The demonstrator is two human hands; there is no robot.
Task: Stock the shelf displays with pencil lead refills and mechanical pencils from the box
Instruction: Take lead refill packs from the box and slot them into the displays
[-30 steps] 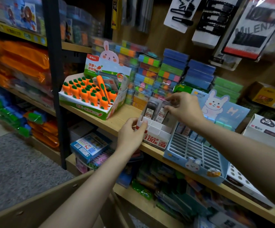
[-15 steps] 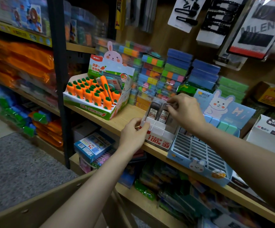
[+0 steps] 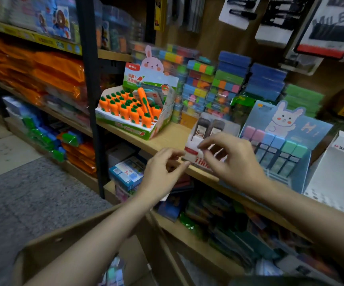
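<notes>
Between my fingertips nothing is held: both hands hang in front of the white lead tray point(image 3: 196, 155), fingers loosely curled and slack. My left hand point(image 3: 163, 170) sits just off the tray's left front corner; whether a fingertip touches the card I cannot tell through the blur. My right hand point(image 3: 233, 159) hovers over the tray's front, thumb and forefinger near each other but pinching nothing.

Behind my knuckles, two dark lead refills point(image 3: 210, 126) stand upright at the back of the tray, side by side. The tray's front rows look bare. It rests near the front of the wooden shelf point(image 3: 167, 139), between the carrot display point(image 3: 134, 112) on its left and the blue bunny display point(image 3: 282, 141) on its right, whose slots hold a few pastel-capped items I cannot name for certain.

Below my forearms is the open cardboard box point(image 3: 49, 244), stock showing faintly inside.

As I judge it, a placing step is finished and the fetch comes next. That calls for dropping a hand into the box, pinching up more refills, and seating them upright in the empty rows in front of the two standing ones without knocking those over.
</notes>
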